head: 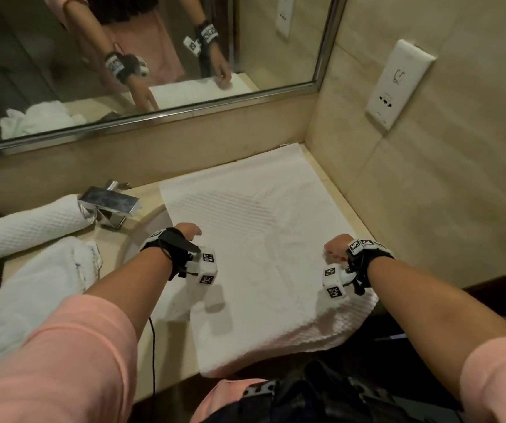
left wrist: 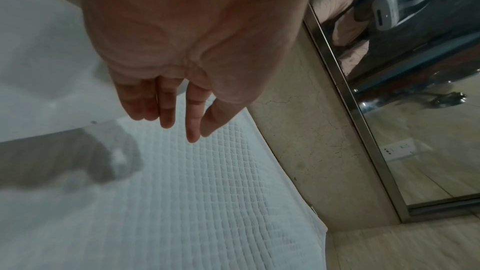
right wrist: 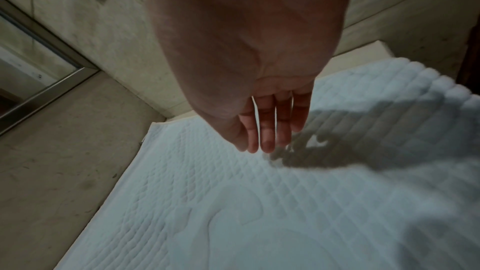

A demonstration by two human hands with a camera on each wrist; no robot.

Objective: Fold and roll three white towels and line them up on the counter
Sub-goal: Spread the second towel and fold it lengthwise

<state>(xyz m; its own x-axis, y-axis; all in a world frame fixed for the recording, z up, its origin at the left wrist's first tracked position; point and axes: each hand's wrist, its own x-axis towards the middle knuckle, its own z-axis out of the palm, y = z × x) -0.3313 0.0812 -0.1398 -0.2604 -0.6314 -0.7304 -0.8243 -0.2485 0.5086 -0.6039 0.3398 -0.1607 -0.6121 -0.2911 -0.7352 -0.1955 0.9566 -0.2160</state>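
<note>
A white waffle-weave towel [head: 254, 227] lies spread flat on the counter in the right corner, its near edge hanging over the counter front. My left hand [head: 189, 232] hovers over its left side, fingers [left wrist: 166, 110] straight and holding nothing. My right hand [head: 335, 247] hovers over the towel's [right wrist: 233, 202] right side, fingers [right wrist: 267, 130] straight and empty. A rolled white towel [head: 25, 228] lies at the far left beside the tap. A crumpled white towel [head: 32, 294] sits in front of it.
A chrome tap [head: 108, 204] stands at the sink's [head: 151, 227] back edge, left of the flat towel. A mirror [head: 123, 56] runs along the back wall. A socket plate [head: 398, 83] is on the right wall. A black cable [head: 153, 355] hangs by the counter front.
</note>
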